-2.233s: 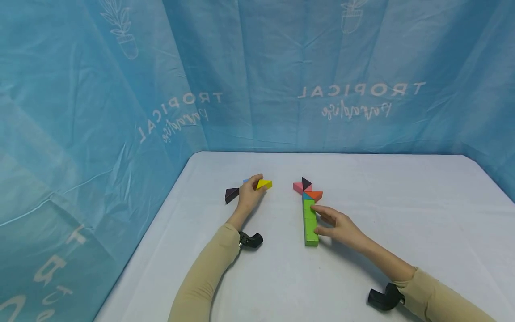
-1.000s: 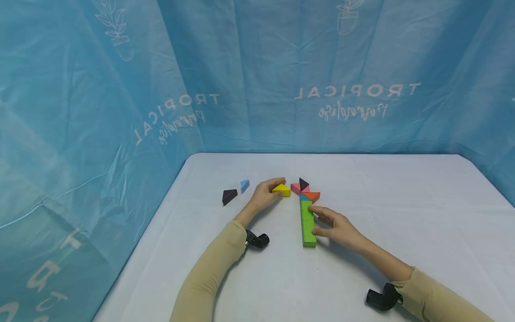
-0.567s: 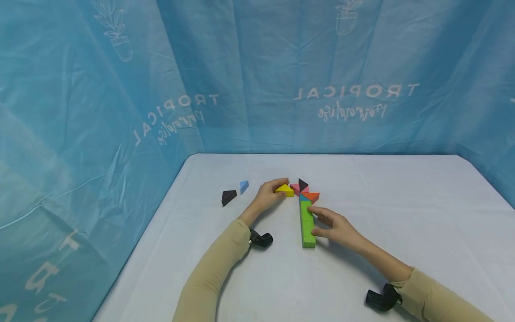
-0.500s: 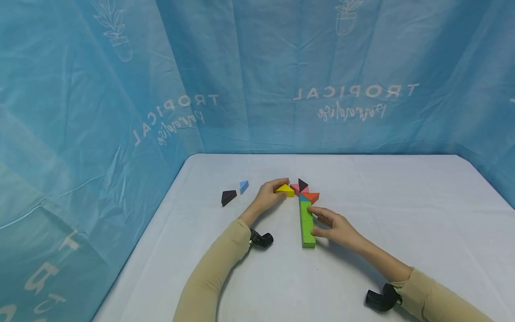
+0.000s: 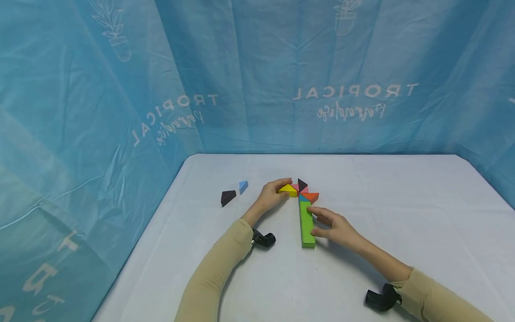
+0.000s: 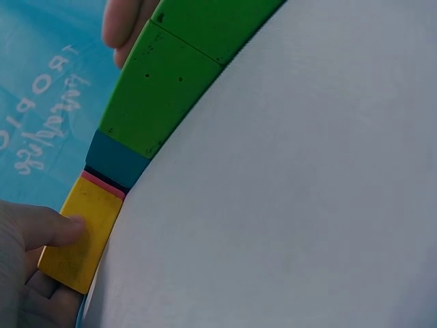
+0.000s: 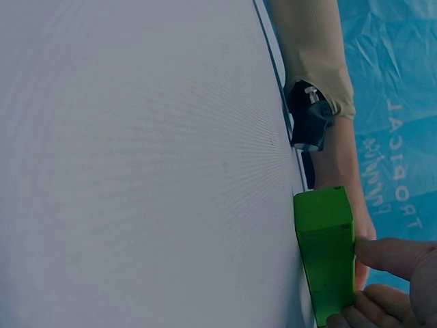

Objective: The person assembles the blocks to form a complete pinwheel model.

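My left hand (image 5: 271, 194) pinches a yellow triangular block (image 5: 288, 188) between thumb and fingers. The yellow block lies against a pink triangular block (image 5: 295, 186), mostly hidden behind it in the head view. A black triangular block (image 5: 302, 184), an orange triangular block (image 5: 311, 196) and a blue triangular block (image 5: 303, 198) cluster at the top of a straight column of green blocks (image 5: 307, 235). My right hand (image 5: 339, 229) rests beside that column, its index fingertip and thumb touching the right side. In the right wrist view, the thumb meets the green block (image 7: 324, 253).
Farther left on the white table (image 5: 249, 277) lie a dark triangular block (image 5: 228, 197) and a light blue triangular block (image 5: 243, 186). Blue printed cloth (image 5: 249, 120) hangs behind the table and along its left side.
My left hand has slid the yellow block rightward, from near the light blue block to the pink one; the light blue block is now uncovered. My right hand stays at the green column.
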### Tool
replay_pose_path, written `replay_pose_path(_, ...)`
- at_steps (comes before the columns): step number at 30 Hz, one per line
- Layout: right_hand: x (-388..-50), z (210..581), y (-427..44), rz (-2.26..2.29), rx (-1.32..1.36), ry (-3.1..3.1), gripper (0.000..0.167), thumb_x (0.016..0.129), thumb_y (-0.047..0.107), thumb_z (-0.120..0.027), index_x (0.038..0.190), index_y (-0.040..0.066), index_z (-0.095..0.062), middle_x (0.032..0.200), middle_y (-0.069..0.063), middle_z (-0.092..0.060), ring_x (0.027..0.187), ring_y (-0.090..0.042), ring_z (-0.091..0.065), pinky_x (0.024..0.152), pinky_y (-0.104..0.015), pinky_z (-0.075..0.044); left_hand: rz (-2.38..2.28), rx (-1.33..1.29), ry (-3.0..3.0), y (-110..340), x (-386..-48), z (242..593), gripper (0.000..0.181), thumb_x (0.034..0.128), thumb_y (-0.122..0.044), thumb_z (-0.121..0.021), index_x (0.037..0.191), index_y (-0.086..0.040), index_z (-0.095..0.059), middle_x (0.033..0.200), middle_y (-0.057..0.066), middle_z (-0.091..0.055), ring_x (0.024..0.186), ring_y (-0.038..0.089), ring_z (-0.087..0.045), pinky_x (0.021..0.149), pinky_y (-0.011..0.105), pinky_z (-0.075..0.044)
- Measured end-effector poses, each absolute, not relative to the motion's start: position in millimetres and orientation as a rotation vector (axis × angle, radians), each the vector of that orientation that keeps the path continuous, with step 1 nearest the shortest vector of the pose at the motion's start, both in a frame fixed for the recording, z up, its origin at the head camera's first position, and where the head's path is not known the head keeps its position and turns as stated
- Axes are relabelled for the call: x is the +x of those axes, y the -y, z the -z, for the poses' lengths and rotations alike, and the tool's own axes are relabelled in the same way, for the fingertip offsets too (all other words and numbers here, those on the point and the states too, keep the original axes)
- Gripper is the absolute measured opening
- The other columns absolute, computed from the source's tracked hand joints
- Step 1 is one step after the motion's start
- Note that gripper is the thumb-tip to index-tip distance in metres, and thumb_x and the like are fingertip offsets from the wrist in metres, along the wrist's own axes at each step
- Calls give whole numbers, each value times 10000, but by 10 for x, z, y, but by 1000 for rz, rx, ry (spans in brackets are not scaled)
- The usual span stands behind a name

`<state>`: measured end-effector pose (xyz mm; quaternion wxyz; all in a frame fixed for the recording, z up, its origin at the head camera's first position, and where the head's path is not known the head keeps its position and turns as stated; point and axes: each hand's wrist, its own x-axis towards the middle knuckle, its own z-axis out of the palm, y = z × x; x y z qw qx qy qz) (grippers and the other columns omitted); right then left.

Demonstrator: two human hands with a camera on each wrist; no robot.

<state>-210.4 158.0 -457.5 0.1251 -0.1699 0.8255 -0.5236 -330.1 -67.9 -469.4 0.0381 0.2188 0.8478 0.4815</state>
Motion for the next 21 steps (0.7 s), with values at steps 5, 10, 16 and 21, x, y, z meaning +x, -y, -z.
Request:
replay_pose_path(5,-2101,4574,-1576,1525,-501,-2408,668,835,228,-709,1426,137,-410,1496,-89,-392,1376,-313,-387,1086,-439,-369,-1460,653,-2626,659,-3271,4668,478,896,-6,-589,1362,-50,-494,1362,81,-558,1294,212,-498,1078,334,-416)
replay_pose_path(10,-2100,4572,-1579,1525,-515,-2416,665,836,214,-708,1424,125,-411,1493,-92,-397,1377,-309,-386,1084,-428,-368,-1458,632,-2632,648,-3259,4660,483,894,-12,-595,1364,-55,-493,1365,82,-556,1290,210,-502,1064,328,-430)
replay_pose_path(16,-2096,4563,-1585,1520,-552,-2421,663,844,210,-701,1425,92,-403,1492,-123,-393,1378,-329,-375,1087,-431,-361,-1455,645,-2636,641,-3267,4682,483,894,-19,-598,1364,-55,-493,1370,80,-552,1292,206,-501,1063,321,-429)
replay_pose_path(21,-2091,4565,-1594,1519,-557,-2413,663,847,212,-698,1425,82,-400,1494,-137,-384,1383,-340,-363,1093,-443,-350,-1453,656,-2627,635,-3268,4682,493,894,-29,-601,1372,-53,-482,1386,74,-537,1302,198,-492,1068,312,-423)
